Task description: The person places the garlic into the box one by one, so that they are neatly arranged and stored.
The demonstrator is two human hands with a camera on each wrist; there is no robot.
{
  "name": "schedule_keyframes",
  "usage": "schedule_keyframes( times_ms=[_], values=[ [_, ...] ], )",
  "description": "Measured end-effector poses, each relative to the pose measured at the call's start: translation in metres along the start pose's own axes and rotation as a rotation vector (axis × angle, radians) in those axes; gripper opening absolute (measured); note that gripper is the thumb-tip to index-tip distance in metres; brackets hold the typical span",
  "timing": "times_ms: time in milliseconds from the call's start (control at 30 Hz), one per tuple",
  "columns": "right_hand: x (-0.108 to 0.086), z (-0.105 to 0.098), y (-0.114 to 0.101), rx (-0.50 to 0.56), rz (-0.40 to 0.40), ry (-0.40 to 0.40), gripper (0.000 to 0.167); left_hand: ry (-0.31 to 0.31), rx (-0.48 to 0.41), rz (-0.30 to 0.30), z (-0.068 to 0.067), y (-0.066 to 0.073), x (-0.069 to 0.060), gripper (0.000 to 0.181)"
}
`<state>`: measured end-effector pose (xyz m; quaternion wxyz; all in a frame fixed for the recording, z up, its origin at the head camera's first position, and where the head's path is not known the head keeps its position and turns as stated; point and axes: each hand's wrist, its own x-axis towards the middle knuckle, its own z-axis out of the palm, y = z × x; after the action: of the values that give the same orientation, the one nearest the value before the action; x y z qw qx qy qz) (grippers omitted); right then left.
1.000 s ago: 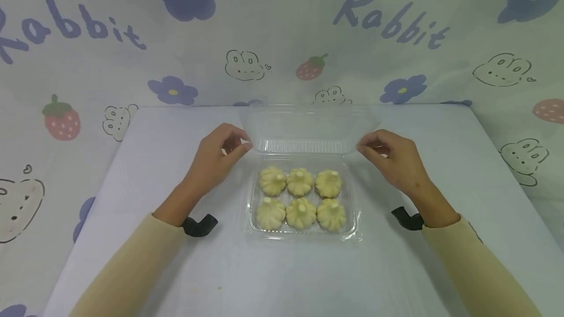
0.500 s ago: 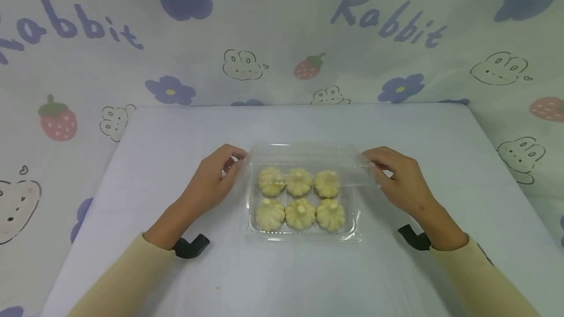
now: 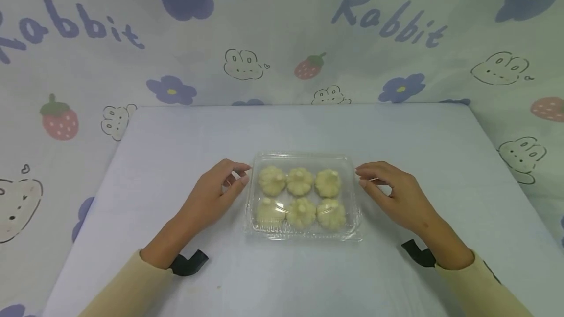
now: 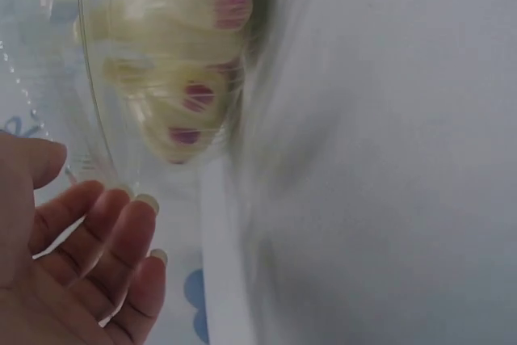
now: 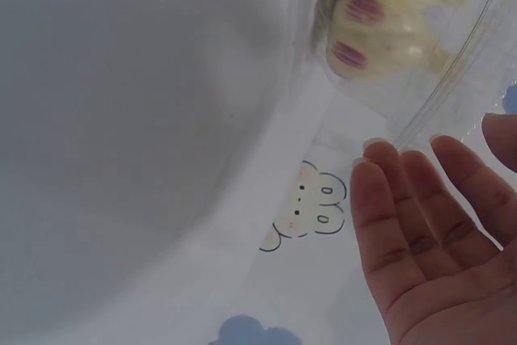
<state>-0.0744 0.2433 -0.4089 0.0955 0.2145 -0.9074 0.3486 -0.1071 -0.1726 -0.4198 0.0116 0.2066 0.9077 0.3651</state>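
A clear plastic clamshell box [image 3: 358, 234] sits on the white table, its transparent lid [image 3: 304, 158] lying down over the base. Through the plastic show several pale yellow garlic bulbs [image 3: 301, 213] in two rows. From the side, the left wrist view shows purple marks on the bulbs [image 4: 182, 103]. My left hand [image 3: 217, 191] is at the box's back left corner, fingers loosely bent, fingertips beside the lid's edge. Opposite it, my right hand [image 3: 394, 192] has its fingertips by the back right edge. Neither hand pinches the plastic; whether any fingertip touches it, I cannot tell.
A white cloth covers the table [image 3: 299, 283]. Behind it hangs a printed cloth [image 3: 282, 23] with rabbits, flowers and strawberries. Black straps [image 3: 189, 263] show at both wrists, by the beige sleeves [image 3: 128, 285].
The lid, upright behind the box a second ago, has swung forward and down over the garlic bulbs. Both hands have come toward me and released the lid.
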Motion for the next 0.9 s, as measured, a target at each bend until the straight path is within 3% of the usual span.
schedule_keyframes(
  times_ms=[300, 500, 600, 733, 900],
  values=[
    [-0.014, 0.0, -0.004, 0.035, 0.091, -0.15, 0.036, -0.031, -0.051, -0.03, 0.003, 0.004, -0.009, 0.038],
    [-0.025, -0.004, -0.013, 0.077, 0.201, -0.252, 0.05, -0.032, -0.074, -0.063, 0.006, 0.006, -0.015, 0.041],
    [-0.031, -0.005, -0.017, 0.116, 0.283, -0.296, 0.048, -0.021, -0.1, -0.074, 0.008, 0.006, -0.017, 0.04],
    [-0.036, -0.009, -0.018, 0.29, 0.363, -0.384, 0.03, -0.006, -0.131, -0.101, 0.01, 0.007, -0.02, 0.04],
    [-0.038, -0.007, -0.014, 0.575, 0.381, -0.539, 0.022, 0.007, -0.14, -0.109, 0.011, 0.007, -0.022, 0.039]
  ],
)
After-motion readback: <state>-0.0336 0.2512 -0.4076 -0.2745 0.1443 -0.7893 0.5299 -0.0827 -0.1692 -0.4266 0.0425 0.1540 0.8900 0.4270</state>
